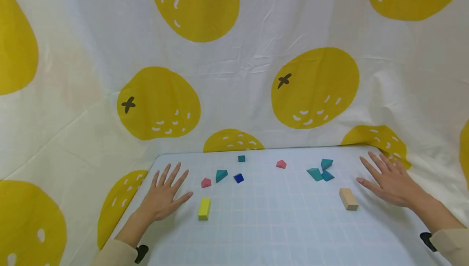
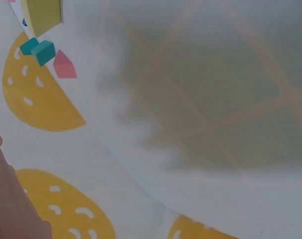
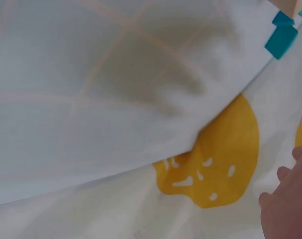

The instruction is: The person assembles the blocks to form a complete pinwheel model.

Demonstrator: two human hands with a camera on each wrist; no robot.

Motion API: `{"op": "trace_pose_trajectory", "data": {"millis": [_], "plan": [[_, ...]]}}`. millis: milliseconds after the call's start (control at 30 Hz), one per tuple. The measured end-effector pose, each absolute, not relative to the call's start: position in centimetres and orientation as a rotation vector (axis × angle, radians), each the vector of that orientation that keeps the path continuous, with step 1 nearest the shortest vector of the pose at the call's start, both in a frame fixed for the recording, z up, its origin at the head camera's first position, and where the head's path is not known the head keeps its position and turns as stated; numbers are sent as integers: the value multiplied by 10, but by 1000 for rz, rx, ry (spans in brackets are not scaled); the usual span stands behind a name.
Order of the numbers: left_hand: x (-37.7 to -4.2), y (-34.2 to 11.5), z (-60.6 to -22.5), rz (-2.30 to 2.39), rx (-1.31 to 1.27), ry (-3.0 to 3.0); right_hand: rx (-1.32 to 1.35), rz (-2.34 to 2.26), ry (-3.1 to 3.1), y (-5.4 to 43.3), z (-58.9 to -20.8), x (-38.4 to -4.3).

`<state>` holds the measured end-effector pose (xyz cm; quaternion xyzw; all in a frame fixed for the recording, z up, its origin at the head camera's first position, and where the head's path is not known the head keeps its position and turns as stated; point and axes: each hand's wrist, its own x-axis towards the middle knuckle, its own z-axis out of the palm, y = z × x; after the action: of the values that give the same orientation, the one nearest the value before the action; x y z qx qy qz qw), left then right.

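A pale cloth (image 1: 234,105) printed with big yellow fruit hangs behind and around everything, perhaps to screen off the surroundings. Against it stands my white table (image 1: 278,225), faintly gridded, its far corners rounded.

I have my left hand (image 1: 163,198) over the left edge and my right hand (image 1: 392,186) over the right, backs up, fingers straight and fanned, thumbs angled inward. Neither grips anything; the soft shadows suggest both are raised. Set this wide, I judge, they leave the middle unobstructed.

The yellow block (image 1: 204,209) lies just beyond my left thumb, the wooden block (image 1: 348,199) near my right, so each seems placed within easy reach. Three teal pieces (image 1: 314,174) cluster beyond the wooden block; a lone teal wedge (image 1: 221,175) lies beyond the yellow one. The pink pieces (image 1: 206,183) sit well apart, one near each group. The blue cube (image 1: 239,178) and dark green block (image 1: 242,158) lie farther in, the scatter looking loose rather than ordered.
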<state>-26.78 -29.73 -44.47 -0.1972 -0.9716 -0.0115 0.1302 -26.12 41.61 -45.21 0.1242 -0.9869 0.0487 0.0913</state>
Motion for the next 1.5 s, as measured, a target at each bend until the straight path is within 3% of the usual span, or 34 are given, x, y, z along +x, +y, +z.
{"op": "trace_pose_trajectory", "data": {"millis": [1167, 1500], "plan": [[-255, -270, -470, -242, -596, -2978, 484, 401, -2997, 386, -468, -240], [-256, -267, -477, -548, -541, -3071, 549, 692, -3051, 376, -474, -239]]}}
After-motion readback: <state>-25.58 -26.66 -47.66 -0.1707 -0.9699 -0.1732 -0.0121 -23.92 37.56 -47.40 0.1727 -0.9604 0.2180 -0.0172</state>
